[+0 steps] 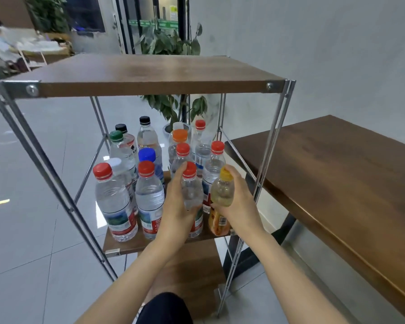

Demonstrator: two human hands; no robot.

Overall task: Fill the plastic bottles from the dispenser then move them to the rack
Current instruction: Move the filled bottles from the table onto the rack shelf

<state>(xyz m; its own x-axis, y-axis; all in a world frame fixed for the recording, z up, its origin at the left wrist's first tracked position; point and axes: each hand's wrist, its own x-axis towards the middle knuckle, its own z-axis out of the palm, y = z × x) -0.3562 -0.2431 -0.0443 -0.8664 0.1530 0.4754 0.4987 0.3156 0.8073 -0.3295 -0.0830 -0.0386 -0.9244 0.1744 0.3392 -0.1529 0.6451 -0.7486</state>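
A metal rack with brown wooden shelves (136, 86) stands in front of me. Its middle shelf (126, 247) holds several plastic bottles with red, blue, green, black and orange caps. My left hand (177, 206) grips a clear red-capped bottle (192, 192) at the shelf's front. My right hand (240, 202) holds a yellow-capped bottle (222, 190) with an orange label at the front right corner. Both bottles stand upright on or just above the shelf. No dispenser is in view.
A brown wooden table (337, 174) stands close on the right of the rack. A potted plant (173, 106) is behind the rack. A lower shelf (192, 272) sits beneath my arms. Grey tiled floor spreads to the left.
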